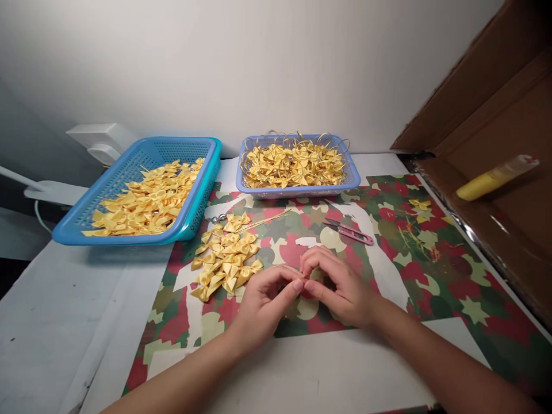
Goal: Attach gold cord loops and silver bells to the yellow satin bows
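Observation:
My left hand point(271, 296) and my right hand point(338, 284) meet at the fingertips over the patterned mat point(297, 328). Thumb and fingers of each are pinched together; whatever lies between them is hidden or too small to make out. Just left of my left hand is a loose pile of yellow ribbon bows point(226, 259), with a few thin gold ties point(263, 221) beside its upper edge. Beyond my right hand lies a pair of pink thread snips point(351, 232), blades pointing left.
A blue basket point(69, 230) of yellow bows stands at the left, stacked in a teal one. At the back, a lilac basket point(297, 191) holds bows with gold loops. Thread scraps point(416, 238) lie right, near a cardboard box point(487, 115) and a yellow tube point(495, 178).

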Tool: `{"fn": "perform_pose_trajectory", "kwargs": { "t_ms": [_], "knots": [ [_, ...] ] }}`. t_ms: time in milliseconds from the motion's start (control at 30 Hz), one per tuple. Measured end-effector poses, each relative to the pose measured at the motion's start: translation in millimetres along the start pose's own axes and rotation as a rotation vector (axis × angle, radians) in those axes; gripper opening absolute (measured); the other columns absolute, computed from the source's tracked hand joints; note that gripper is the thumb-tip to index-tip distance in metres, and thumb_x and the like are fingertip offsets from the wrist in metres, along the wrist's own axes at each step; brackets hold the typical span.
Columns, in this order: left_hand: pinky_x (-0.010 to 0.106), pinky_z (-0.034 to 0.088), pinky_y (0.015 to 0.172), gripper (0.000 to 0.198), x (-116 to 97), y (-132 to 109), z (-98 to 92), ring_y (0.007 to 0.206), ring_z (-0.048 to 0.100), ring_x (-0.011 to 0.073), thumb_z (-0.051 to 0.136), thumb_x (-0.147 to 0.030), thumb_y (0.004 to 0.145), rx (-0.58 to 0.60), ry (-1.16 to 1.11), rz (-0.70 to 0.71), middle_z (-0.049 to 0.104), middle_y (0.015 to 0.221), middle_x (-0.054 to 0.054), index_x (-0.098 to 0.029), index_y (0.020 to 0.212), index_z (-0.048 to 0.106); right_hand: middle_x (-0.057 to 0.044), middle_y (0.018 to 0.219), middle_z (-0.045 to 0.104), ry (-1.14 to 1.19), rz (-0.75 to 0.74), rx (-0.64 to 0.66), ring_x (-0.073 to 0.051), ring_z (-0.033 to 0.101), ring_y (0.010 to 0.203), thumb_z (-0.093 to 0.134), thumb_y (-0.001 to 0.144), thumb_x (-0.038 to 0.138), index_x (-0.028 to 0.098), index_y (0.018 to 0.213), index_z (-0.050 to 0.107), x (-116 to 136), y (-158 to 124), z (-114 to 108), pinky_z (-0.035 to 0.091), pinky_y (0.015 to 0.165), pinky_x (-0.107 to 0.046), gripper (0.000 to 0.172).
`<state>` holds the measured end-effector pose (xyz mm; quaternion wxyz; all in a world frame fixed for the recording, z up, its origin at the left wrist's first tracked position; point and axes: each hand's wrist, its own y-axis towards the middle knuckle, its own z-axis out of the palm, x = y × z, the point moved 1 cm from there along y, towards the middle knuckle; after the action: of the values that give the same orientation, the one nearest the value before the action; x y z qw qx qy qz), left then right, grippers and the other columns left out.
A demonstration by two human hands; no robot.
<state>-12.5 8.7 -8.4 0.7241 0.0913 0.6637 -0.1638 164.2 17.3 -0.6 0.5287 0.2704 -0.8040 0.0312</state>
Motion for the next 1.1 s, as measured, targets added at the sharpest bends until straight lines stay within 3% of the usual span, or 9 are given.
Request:
{"fn": "perform_pose_trajectory", "kwargs": {
  "t_ms": [133, 267, 500, 1100],
  "knots": [
    [0.024, 0.043, 0.066, 0.022, 2.3, -1.2, 1.1, 0.072, 0.055, 0.0144, 0.059, -0.033, 0.09, -0.001, -0.012, -0.021, 0.063, 0.077, 0.003, -0.017, 0.076, 0.064, -0.003, 0.089, 0.057, -0.034, -0.009, 0.019, -0.018, 0.054, 0.085, 0.051, 0.094, 0.018, 0.024, 0.086, 0.049, 1.6, 0.3, 2.4, 0.047, 0.076, -0.033, 0.01],
    [0.025, 0.041, 0.066, 0.022, 1.6, -2.8, 2.5, 0.072, 0.052, 0.0142, 0.054, -0.032, 0.093, -0.003, 0.014, 0.001, 0.06, 0.077, 0.001, -0.019, 0.076, 0.059, -0.002, 0.083, 0.056, -0.134, -0.117, -0.03, -0.018, 0.053, 0.08, 0.05, 0.094, 0.015, 0.023, 0.082, 0.047, 2.6, 1.4, 3.2, 0.045, 0.075, -0.034, 0.015],
    [0.027, 0.038, 0.077, 0.025, -2.7, -4.4, 1.8, 0.088, 0.049, 0.0173, 0.048, -0.027, 0.095, -0.056, 0.229, 0.099, 0.05, 0.089, 0.003, -0.019, 0.072, 0.053, -0.003, 0.08, 0.057, -0.269, -0.255, -0.07, -0.018, 0.049, 0.077, 0.051, 0.094, 0.016, 0.022, 0.081, 0.049, 5.7, 1.1, 1.9, 0.043, 0.072, -0.034, 0.015],
    [0.027, 0.035, 0.073, 0.028, -6.2, -3.8, 3.3, 0.08, 0.044, 0.0156, 0.04, -0.024, 0.097, 0.2, 0.197, 0.058, 0.044, 0.083, 0.0, -0.02, 0.07, 0.043, -0.004, 0.087, 0.057, -0.219, -0.157, -0.082, -0.019, 0.051, 0.086, 0.045, 0.096, 0.016, 0.022, 0.085, 0.047, 6.2, -1.3, 4.0, 0.039, 0.076, -0.035, 0.013]
  ]
}}
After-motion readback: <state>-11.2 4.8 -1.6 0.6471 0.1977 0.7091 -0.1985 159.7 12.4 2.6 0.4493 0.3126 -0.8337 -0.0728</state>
